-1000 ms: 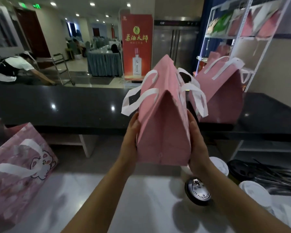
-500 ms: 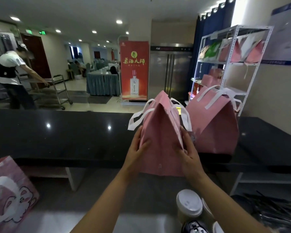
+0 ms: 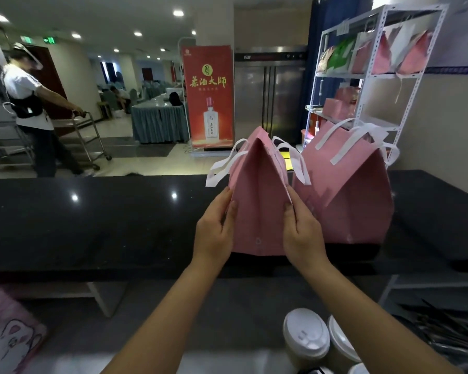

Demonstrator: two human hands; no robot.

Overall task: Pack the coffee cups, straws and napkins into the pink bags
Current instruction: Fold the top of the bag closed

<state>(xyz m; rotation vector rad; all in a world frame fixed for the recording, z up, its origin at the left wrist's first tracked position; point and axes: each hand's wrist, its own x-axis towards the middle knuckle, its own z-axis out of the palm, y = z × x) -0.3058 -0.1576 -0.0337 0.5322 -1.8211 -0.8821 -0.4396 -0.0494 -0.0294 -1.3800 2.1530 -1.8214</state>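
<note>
L hand & R hand grip pink bag sides, upright on black counter; coffee cups lie nearer R hand.

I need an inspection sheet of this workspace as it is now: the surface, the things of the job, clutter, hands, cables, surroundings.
Surface: black counter, glossy, with ceiling lights reflected in it.
Job's things: near pink bag upright on the counter; second pink bag beside it at the right; lidded coffee cups lower down; dark straws at the right edge.
Clutter: cartoon-print bag at lower left.
Hands: left hand and right hand hold the near bag's sides.
Cables: nothing seen.
Surroundings: white shelf rack with more bags, red banner, a person pushing a cart.
</note>
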